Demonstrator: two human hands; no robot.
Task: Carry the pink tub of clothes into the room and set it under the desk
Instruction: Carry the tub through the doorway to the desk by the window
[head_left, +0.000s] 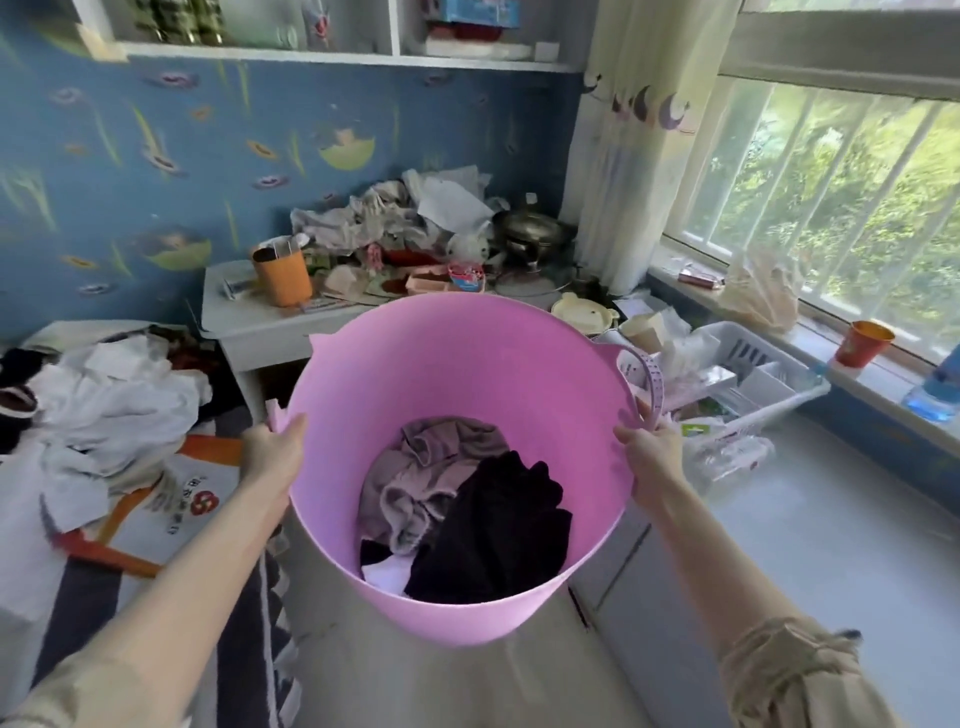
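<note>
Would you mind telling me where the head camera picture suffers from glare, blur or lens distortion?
Head view: the window at upper right is overexposed and washes out the curtain; wide-angle bending curves the shelf and the window frame; the wallpaper and the edges look soft, while the pink tub and both hands are fairly sharp.

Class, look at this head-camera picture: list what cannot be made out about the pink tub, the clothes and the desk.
- Space under the desk: head view, hidden by the pink tub.
- Lowest clothes: covered by those on top.
- Left hand fingers: curled behind the tub's rim.
- Right hand fingers: behind the handle.
- Tub's base: hidden by its own wall.
</note>
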